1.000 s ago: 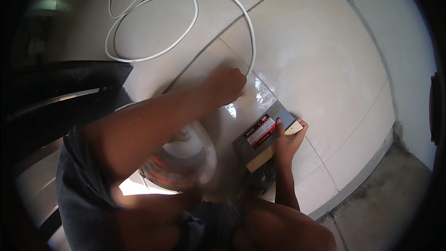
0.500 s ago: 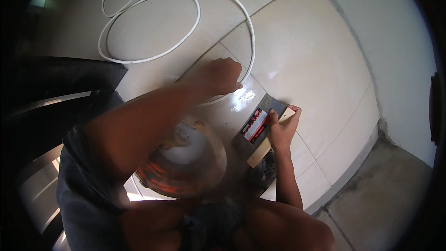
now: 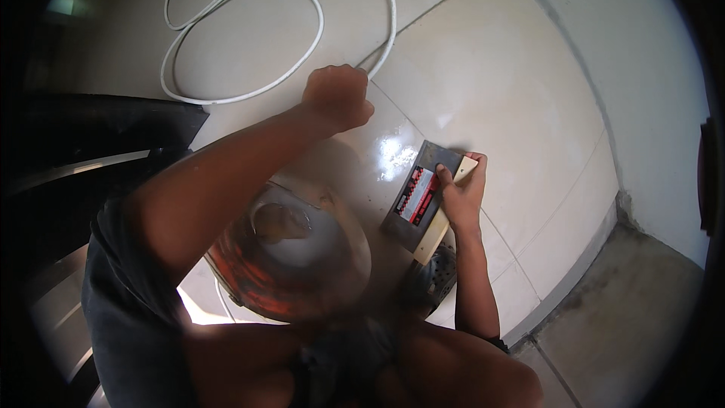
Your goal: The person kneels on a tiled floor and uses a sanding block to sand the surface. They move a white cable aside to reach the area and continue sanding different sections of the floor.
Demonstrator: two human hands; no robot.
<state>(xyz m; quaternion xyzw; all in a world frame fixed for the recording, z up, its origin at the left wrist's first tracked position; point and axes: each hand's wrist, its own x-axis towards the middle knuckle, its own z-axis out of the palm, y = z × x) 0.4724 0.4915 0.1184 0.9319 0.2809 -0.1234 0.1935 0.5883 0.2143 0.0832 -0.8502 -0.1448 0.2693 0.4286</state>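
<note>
My left hand (image 3: 337,97) is closed in a fist around a white cable (image 3: 321,23), whose loops spread over the tiles beyond it. In my right hand (image 3: 462,193) is a wide putty knife (image 3: 418,195). It has a grey blade with a red, black and white label and a cream handle. My thumb presses on the blade while the fingers wrap behind the handle. Below my left forearm stands a round bucket (image 3: 351,287), orange-stained, with something whitish inside. Its contents are partly blurred.
Light floor tiles (image 3: 483,83) carry a wet, shiny patch near the putty knife blade. A white wall (image 3: 634,53) rises at the right. Black slatted furniture (image 3: 106,132) is close on the left. My foot in a dark perforated shoe (image 3: 436,279) is below the putty knife.
My left hand has moved up and left with the white cable, pulling its near part away from the bucket. The putty knife has shifted slightly and turned a little in my right hand.
</note>
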